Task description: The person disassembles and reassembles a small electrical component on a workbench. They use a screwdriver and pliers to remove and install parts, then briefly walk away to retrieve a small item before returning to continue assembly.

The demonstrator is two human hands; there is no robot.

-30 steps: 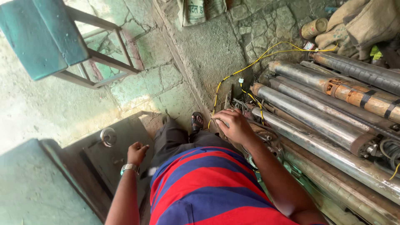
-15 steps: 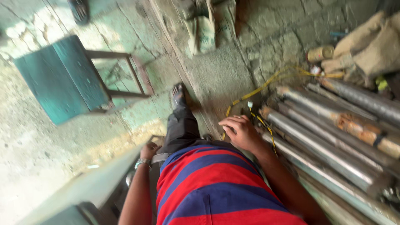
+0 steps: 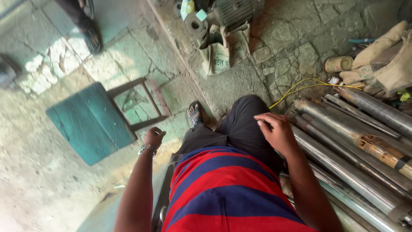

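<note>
Both hands (image 3: 279, 131) bare beside smooth steel tubes (image 3: 343, 172).

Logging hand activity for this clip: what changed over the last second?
The right hand left the yellow wire by the steel pipes and now rests open on the person's knee. The left hand hangs free, loosely curled and empty as before, now off the metal surface. Pipes, wire and teal stool stayed put.
</note>
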